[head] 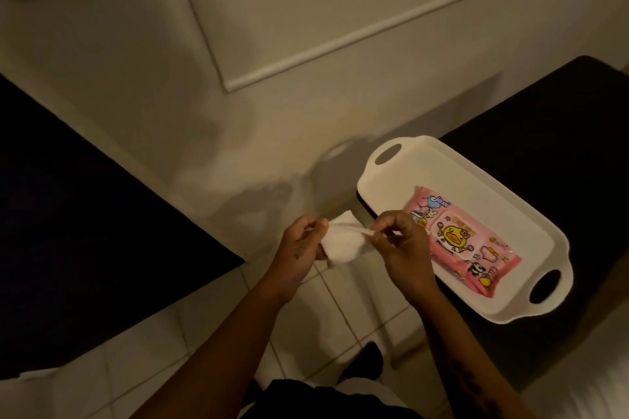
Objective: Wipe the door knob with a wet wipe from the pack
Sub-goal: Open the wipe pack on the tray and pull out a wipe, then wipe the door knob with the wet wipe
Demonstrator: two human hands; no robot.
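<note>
A white wet wipe (103,244) is stretched between both hands in front of me. My left hand (299,248) pinches its left side and my right hand (403,248) pinches its right corner. The pink pack of wipes (466,241), printed with a yellow duck, lies flat in a white tray (408,173) with two handle holes, just right of my right hand. No door knob shows in this view.
The tray rests on a dark surface (544,133) at the right. Another dark surface (85,214) fills the left. A white panelled door or wall (306,10) stands ahead. Pale floor tiles (340,309) lie below, with my foot near the bottom.
</note>
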